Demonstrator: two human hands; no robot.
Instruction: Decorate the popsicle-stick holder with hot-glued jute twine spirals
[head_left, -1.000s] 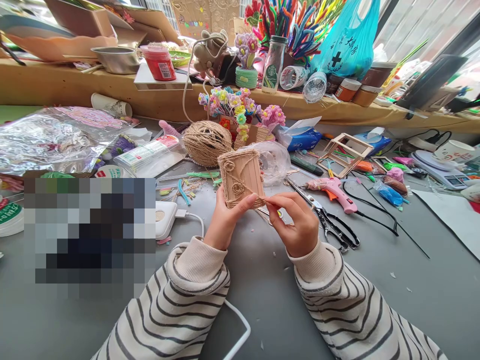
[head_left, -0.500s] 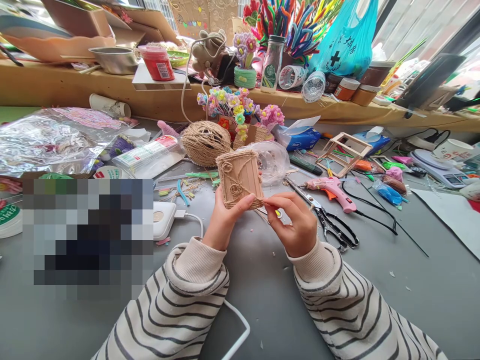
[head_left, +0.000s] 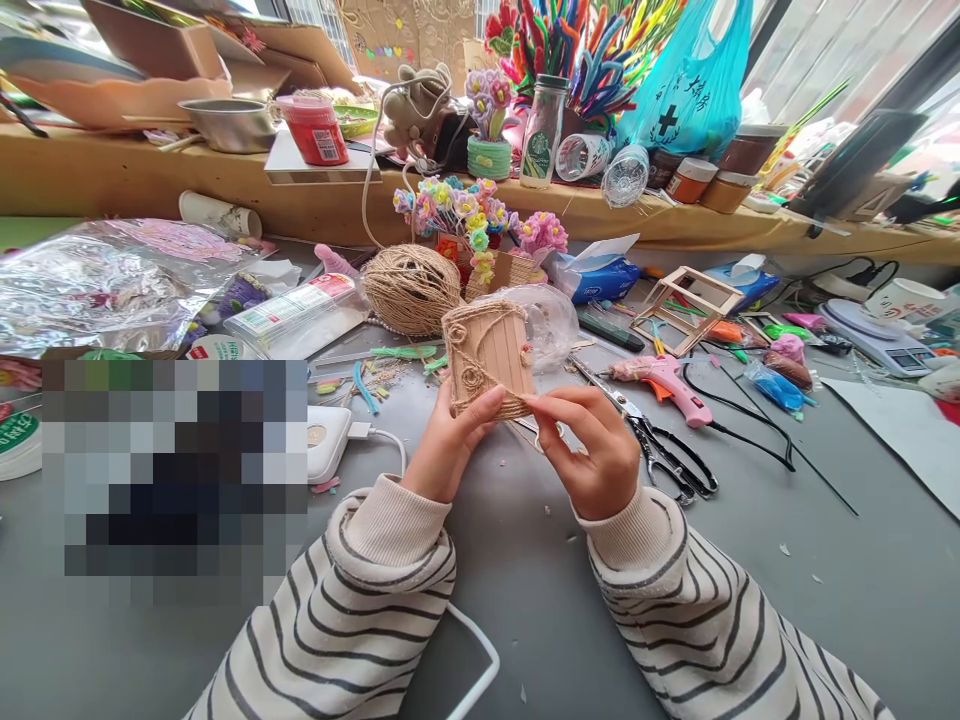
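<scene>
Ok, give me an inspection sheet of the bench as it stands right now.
Surface: grey table, small scraps scattered on it.
Job's things: twine-wrapped stick panel, held upright above the table; twine ball behind it.
Clutter: scissors, pink glue gun, clear plastic bag, wooden frame.
Grippers: left hand grips the panel's lower edge; right hand pinches its lower right corner.
Cables: white cable from power bank; black cable right of the scissors.
Surroundings: shelf crowded with pipe-cleaner flowers, bottle, blue bag.
</scene>
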